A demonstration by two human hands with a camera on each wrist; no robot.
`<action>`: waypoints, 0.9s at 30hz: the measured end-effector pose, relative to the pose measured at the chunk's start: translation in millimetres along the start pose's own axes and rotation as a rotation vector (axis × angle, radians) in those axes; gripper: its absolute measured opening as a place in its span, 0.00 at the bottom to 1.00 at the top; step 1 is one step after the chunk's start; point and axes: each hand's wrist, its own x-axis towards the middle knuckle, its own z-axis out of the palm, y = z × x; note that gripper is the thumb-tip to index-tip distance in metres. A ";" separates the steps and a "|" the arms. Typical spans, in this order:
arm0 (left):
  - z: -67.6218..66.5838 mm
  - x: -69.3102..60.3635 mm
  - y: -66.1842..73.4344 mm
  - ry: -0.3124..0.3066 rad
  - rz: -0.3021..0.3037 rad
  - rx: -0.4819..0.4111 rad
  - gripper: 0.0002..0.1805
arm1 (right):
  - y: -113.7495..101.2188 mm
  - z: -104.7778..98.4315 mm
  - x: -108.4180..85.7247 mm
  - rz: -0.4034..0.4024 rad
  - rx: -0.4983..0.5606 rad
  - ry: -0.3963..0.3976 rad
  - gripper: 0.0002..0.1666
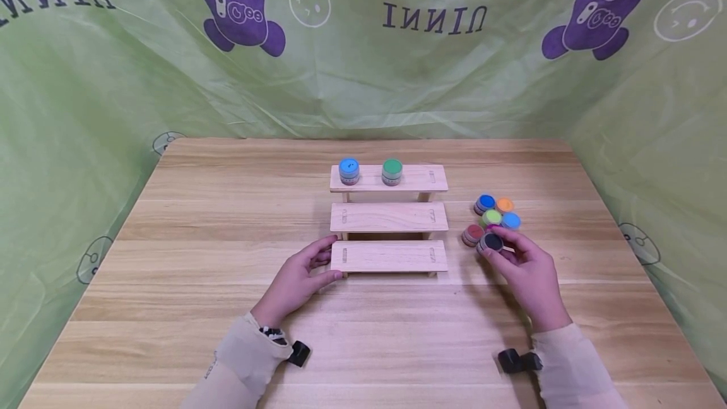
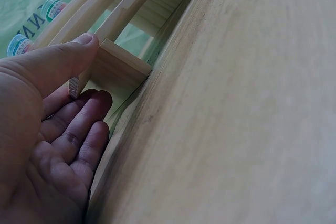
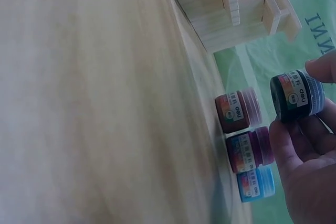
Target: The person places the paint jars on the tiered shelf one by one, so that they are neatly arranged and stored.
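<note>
A three-tier wooden rack [image 1: 389, 256] stands mid-table, with a blue-lidded jar [image 1: 349, 171] and a green-lidded jar [image 1: 392, 171] on its top tier. My left hand [image 1: 300, 281] grips the left end of the lowest tier; in the left wrist view the thumb of that hand [image 2: 47, 129] lies on the board's edge. Between thumb and fingers, my right hand [image 1: 528, 273] pinches a black jar [image 1: 491, 243]. The right wrist view shows this dark jar [image 3: 297, 95] held off the table by the hand [image 3: 312, 161], beside a red-brown jar [image 3: 238, 110].
Right of the rack, several jars stand grouped on the table: dark blue [image 1: 485, 203], orange [image 1: 505, 205], light green [image 1: 491, 218], light blue [image 1: 510, 221], red [image 1: 472, 235] and a purple one [image 3: 249, 149] partly hidden in the head view. Green cloth [image 1: 352, 93] surrounds the table.
</note>
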 end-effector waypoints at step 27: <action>-0.2 0.2 1.5 -0.009 -0.019 0.002 0.39 | -20.0 6.4 14.7 -0.150 0.094 -0.019 0.24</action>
